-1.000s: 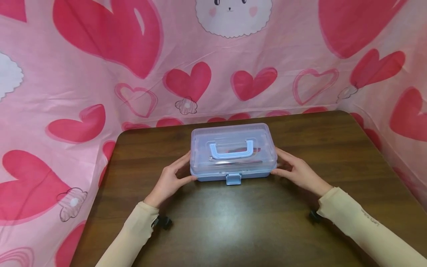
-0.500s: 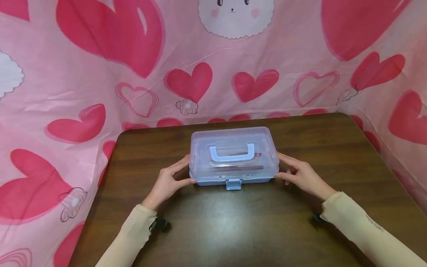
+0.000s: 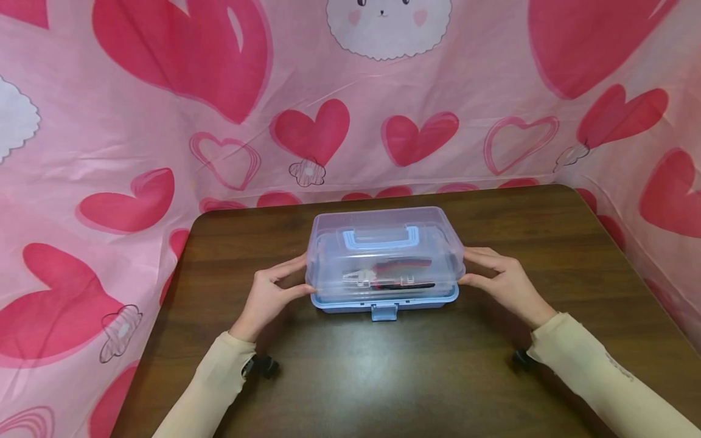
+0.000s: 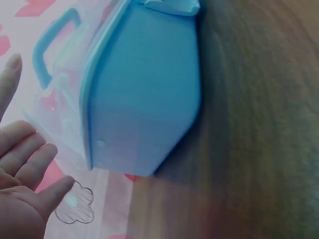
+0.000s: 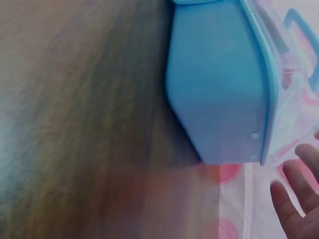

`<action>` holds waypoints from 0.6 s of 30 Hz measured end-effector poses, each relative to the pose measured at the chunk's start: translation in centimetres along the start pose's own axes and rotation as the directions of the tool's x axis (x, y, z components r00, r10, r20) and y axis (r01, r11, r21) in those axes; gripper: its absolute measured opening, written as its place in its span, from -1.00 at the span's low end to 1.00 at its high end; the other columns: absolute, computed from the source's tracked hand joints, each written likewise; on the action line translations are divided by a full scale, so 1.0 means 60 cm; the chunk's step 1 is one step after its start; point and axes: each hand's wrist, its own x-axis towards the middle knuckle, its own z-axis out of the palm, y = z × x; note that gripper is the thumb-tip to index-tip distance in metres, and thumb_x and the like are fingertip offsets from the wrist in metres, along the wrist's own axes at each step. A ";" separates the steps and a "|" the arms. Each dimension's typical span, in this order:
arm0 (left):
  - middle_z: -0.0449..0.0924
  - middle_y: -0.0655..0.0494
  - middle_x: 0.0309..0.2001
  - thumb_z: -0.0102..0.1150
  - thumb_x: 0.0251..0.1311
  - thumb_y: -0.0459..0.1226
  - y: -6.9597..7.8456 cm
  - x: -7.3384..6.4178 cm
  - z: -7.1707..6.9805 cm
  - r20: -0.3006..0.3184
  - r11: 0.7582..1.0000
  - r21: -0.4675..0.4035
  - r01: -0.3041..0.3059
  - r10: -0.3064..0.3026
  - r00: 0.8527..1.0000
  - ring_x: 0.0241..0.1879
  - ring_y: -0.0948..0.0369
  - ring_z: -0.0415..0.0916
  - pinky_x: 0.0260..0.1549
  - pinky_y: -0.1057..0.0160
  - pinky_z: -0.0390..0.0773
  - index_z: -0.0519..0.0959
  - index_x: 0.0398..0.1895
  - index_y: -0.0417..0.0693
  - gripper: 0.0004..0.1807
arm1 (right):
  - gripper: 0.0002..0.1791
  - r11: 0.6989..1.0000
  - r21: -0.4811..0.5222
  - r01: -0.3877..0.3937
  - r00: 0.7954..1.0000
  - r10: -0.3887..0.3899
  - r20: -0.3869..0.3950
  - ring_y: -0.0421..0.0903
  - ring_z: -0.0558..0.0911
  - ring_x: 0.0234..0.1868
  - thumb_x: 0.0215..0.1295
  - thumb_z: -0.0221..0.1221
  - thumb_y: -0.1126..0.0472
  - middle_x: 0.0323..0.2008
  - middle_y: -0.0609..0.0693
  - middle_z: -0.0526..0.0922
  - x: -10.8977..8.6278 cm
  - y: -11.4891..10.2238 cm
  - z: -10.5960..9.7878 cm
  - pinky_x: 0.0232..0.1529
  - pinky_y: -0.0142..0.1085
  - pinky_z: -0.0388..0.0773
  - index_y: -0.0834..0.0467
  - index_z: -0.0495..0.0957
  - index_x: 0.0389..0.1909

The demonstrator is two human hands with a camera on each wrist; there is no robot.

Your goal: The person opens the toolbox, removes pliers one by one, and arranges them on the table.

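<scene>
A plastic toolbox has a blue base and a see-through lid with a blue carry handle. The lid's front edge stands raised off the base rim, and the latch hangs down in front. Through the lid show pliers with red and black handles. My left hand touches the lid's left side, thumb near the front corner; my right hand mirrors it on the right. Both wrist views show the hands with fingers spread beside the lid, the left hand and the right hand.
The box stands on a dark wooden table, towards its far edge. Behind and at both sides hangs a pink cloth printed with hearts. A small black device sits at the left wrist, another at the right.
The lid has come up off the base at the front, both hands rising slightly with it. The pliers show more clearly. Earlier the lid sat down on the base.
</scene>
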 end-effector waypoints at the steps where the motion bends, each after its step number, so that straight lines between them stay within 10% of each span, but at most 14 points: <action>1: 0.62 0.13 0.28 0.61 0.04 -0.29 0.003 0.002 -0.001 -0.012 1.000 -0.006 0.006 -0.006 1.000 0.35 0.15 0.52 0.35 0.07 0.45 0.65 0.28 -0.03 -0.35 | -0.39 1.000 0.011 0.010 1.000 -0.010 -0.013 -0.48 0.49 0.29 0.20 0.48 0.32 0.34 -0.09 0.60 0.002 -0.001 0.000 0.22 -0.67 0.36 0.10 0.63 0.31; 18: 0.77 -0.04 0.01 0.62 0.05 -0.25 0.053 0.034 -0.011 -0.150 0.994 -0.101 0.046 -0.061 0.987 0.04 0.21 0.74 0.02 0.30 0.70 0.76 0.05 -0.17 -0.54 | -0.58 0.986 0.135 -0.094 0.985 0.112 -0.128 -0.41 0.69 0.04 0.34 0.39 0.26 0.04 -0.23 0.76 0.027 -0.048 -0.008 0.03 -0.56 0.60 0.29 0.67 0.19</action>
